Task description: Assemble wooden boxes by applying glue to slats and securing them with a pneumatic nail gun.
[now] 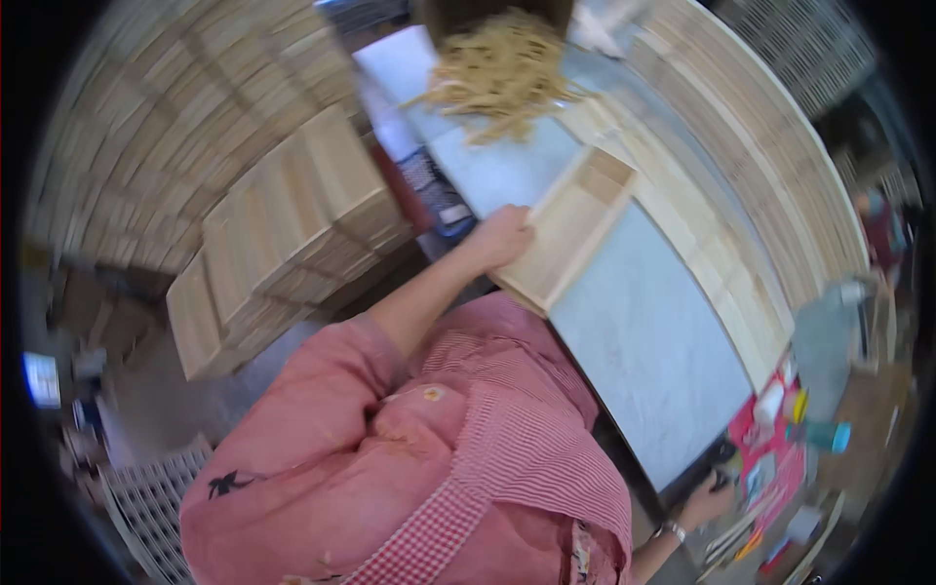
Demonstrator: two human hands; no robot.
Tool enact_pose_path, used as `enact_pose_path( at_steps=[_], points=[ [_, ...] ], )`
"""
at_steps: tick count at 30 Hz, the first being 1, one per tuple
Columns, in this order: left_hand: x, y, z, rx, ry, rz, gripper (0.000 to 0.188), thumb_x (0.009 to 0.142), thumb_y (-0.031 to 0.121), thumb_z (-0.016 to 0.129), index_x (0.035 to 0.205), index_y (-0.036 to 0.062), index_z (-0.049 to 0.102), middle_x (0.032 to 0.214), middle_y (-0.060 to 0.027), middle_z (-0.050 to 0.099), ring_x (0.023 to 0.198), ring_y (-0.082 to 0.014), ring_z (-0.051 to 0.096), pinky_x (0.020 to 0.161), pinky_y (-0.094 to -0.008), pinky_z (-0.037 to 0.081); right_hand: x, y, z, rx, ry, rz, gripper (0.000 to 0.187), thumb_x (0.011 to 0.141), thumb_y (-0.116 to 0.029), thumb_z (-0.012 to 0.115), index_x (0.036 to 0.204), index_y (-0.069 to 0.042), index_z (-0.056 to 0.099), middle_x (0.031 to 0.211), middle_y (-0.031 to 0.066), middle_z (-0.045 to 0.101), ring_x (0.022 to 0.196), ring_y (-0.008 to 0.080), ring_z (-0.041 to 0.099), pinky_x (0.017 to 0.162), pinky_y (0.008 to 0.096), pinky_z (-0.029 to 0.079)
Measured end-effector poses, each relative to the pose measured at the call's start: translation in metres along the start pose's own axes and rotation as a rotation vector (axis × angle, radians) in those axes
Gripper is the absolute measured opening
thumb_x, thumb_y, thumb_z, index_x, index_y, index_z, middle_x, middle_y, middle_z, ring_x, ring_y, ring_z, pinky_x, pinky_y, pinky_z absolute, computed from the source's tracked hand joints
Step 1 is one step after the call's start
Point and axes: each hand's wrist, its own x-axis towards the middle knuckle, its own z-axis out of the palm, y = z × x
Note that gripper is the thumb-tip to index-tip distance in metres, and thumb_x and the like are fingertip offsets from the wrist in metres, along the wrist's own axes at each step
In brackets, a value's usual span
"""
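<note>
Box (567, 232) of pale wood sits just above the middle of the frame, over the counter (648, 375), its long axis slanting from lower left to upper right. The left hand (501, 239) is nearer, its fingers pinching the left long wall, so the box reaches rightward from them. The right hand (710, 500), lower right, lies well apart beside a dark thing (721, 481); blur hides whether its fingers grip.

A pale-topped table (634, 361) runs from the far side toward the near right, beside a dull grey floor (151, 419). Tall stacks of light wood (166, 127) line the far left; a grey latticework panel (804, 44) stands far right, slightly blurred.
</note>
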Motion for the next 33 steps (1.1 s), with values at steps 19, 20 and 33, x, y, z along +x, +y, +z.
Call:
enact_pose_path(
  at_steps=[19, 20, 33],
  points=[
    [-0.394, -0.167, -0.314, 0.219, 1.417, -0.569, 0.041, 0.093, 0.025, 0.056, 0.120, -0.0034, 0.066, 0.109, -0.0208, 0.071, 0.093, -0.0325, 0.067, 0.081, -0.0402, 0.053, -0.046, -0.286, -0.031, 0.783, -0.165, -0.190, 0.047, 0.103, -0.032, 0.057, 0.144, -0.009, 0.050, 0.142, 0.0154, 0.056, 0.129, 0.0331, 0.056, 0.105, 0.0424, 0.050],
    [-0.410, -0.199, -0.324, 0.235, 1.435, -0.668, 0.043, 0.091, 0.027, 0.057, 0.120, -0.0026, 0.066, 0.110, -0.0229, 0.071, 0.099, -0.0380, 0.067, 0.085, -0.0437, 0.053, -0.048, -0.289, -0.031, 0.774, -0.184, -0.190, 0.047, 0.103, -0.032, 0.057, 0.144, -0.009, 0.050, 0.143, 0.0145, 0.056, 0.131, 0.0329, 0.055, 0.106, 0.0424, 0.049],
    [-0.433, -0.334, -0.284, 0.148, 1.170, -0.889, 0.039, 0.091, 0.024, 0.058, 0.118, -0.0011, 0.068, 0.113, -0.0217, 0.071, 0.101, -0.0388, 0.067, 0.087, -0.0441, 0.052, -0.068, -0.329, -0.035, 0.849, -0.329, -0.350, 0.045, 0.103, -0.029, 0.055, 0.143, -0.008, 0.050, 0.141, 0.0156, 0.055, 0.128, 0.0338, 0.055, 0.106, 0.0447, 0.048]
  ],
)
